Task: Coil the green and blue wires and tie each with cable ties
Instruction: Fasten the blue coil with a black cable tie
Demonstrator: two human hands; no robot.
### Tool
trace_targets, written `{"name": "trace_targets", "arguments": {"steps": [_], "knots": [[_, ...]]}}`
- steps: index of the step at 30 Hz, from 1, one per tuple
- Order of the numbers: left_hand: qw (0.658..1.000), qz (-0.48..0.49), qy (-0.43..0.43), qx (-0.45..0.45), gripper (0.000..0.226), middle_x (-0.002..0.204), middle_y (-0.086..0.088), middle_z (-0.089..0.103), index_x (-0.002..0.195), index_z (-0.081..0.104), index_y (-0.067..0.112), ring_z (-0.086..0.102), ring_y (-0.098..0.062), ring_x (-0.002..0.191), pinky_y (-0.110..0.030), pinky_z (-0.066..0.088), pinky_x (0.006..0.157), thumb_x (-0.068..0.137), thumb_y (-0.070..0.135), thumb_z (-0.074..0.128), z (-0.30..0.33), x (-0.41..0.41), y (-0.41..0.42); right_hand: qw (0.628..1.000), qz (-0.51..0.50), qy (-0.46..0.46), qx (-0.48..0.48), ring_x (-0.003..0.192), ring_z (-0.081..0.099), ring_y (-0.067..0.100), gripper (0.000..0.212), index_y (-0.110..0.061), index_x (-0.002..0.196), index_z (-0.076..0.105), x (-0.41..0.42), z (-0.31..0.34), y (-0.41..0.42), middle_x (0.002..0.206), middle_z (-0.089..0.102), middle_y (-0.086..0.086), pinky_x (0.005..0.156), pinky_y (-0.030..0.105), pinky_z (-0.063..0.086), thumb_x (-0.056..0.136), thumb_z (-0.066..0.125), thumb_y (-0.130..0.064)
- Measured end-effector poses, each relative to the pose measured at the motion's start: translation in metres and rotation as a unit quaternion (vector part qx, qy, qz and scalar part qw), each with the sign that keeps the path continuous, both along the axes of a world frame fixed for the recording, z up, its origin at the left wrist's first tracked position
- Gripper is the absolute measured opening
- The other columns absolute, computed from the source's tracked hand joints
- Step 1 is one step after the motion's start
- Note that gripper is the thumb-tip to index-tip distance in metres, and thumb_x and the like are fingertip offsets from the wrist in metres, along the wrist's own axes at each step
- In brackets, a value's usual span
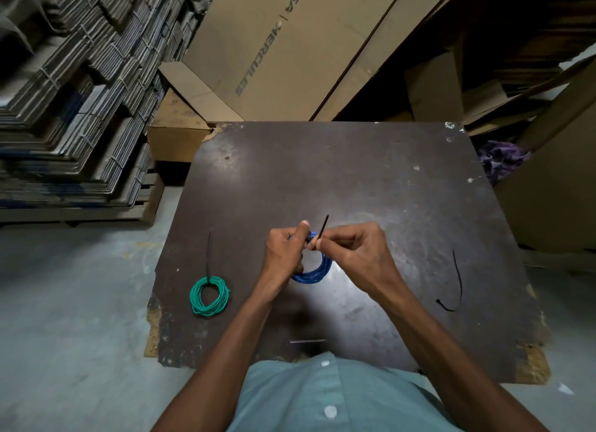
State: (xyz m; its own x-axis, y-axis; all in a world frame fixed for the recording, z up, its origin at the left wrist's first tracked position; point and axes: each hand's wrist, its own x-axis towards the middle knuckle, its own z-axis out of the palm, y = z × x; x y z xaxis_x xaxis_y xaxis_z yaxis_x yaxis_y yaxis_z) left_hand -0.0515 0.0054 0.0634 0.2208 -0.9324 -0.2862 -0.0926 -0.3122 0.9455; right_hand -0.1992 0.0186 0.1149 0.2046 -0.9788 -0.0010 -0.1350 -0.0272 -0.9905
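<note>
From the head camera, a dark, scuffed table (371,180) fills the middle of the view, with its near corners chipped. Above its centre the left hand (283,254) curls around the far side of the blue wire coil (317,270), thumb up, holding the coil just over the tabletop. The right hand (351,257) pinches a black cable tie (323,226) between thumb and fingertips right at the top of the coil, the tie's free end sticking up and away. The green wire coil (209,297) lies flat on the table to the left, well apart from the hands, already bound by a tied cable tie (209,257) whose long tail points away from the person. A spare cable tie (456,284) lies curved near the table's right edge. Stacked flattened cardboard (80,92) and a large carton (290,44) stand beyond the table.
</note>
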Motion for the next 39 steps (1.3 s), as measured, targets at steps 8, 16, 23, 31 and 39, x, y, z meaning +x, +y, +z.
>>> {"name": "trace_targets", "arguments": {"steps": [8, 16, 23, 31, 39], "knots": [[0.995, -0.037, 0.064, 0.060, 0.038, 0.044, 0.005, 0.028, 0.061, 0.051, 0.019, 0.024, -0.010, 0.036, -0.018, 0.025, 0.038, 0.097, 0.030, 0.054, -0.010, -0.011, 0.003, 0.996, -0.010, -0.048, 0.076, 0.084, 0.073, 0.012, 0.008, -0.008, 0.093, 0.074, -0.019, -0.010, -0.023, 0.093, 0.079, 0.010, 0.077, 0.026, 0.058, 0.094, 0.067, -0.003], [0.995, -0.047, 0.084, 0.040, 0.035, 0.047, 0.001, 0.028, 0.069, 0.055, 0.015, 0.027, -0.010, 0.037, -0.019, 0.028, 0.039, 0.099, 0.032, 0.050, -0.009, -0.013, 0.006, 0.995, 0.008, 0.103, -0.005, 0.081, 0.076, 0.012, 0.005, -0.016, 0.090, 0.078, -0.015, -0.025, -0.025, 0.083, 0.078, -0.002, 0.081, 0.031, 0.061, 0.086, 0.080, -0.015], [0.990, -0.095, 0.105, 0.003, 0.033, 0.049, -0.004, 0.026, 0.064, 0.049, 0.013, 0.022, -0.013, 0.037, -0.020, 0.022, 0.043, 0.091, 0.033, 0.050, -0.009, -0.007, 0.010, 0.992, -0.052, 0.102, 0.048, 0.074, 0.075, 0.006, 0.008, -0.013, 0.089, 0.080, -0.013, -0.029, -0.034, 0.078, 0.078, -0.002, 0.071, 0.017, 0.057, 0.082, 0.084, -0.013], [0.985, -0.127, 0.113, 0.014, 0.041, 0.047, -0.002, 0.025, 0.057, 0.046, 0.013, 0.021, -0.012, 0.038, -0.021, 0.021, 0.043, 0.089, 0.037, 0.049, -0.015, 0.004, 0.014, 0.994, -0.052, 0.028, 0.096, 0.076, 0.075, 0.012, 0.010, -0.010, 0.084, 0.080, -0.016, -0.029, -0.032, 0.080, 0.079, -0.001, 0.071, 0.022, 0.057, 0.077, 0.087, -0.012], [0.995, -0.072, 0.056, 0.033, 0.049, 0.042, 0.001, 0.032, 0.055, 0.045, 0.012, 0.029, -0.013, 0.031, -0.019, 0.026, 0.040, 0.101, 0.029, 0.048, -0.034, -0.001, 0.020, 0.990, -0.010, -0.051, 0.129, 0.062, 0.069, 0.007, 0.009, 0.010, 0.084, 0.074, -0.010, -0.032, -0.009, 0.077, 0.076, 0.014, 0.059, 0.012, 0.049, 0.078, 0.079, 0.007]]}}
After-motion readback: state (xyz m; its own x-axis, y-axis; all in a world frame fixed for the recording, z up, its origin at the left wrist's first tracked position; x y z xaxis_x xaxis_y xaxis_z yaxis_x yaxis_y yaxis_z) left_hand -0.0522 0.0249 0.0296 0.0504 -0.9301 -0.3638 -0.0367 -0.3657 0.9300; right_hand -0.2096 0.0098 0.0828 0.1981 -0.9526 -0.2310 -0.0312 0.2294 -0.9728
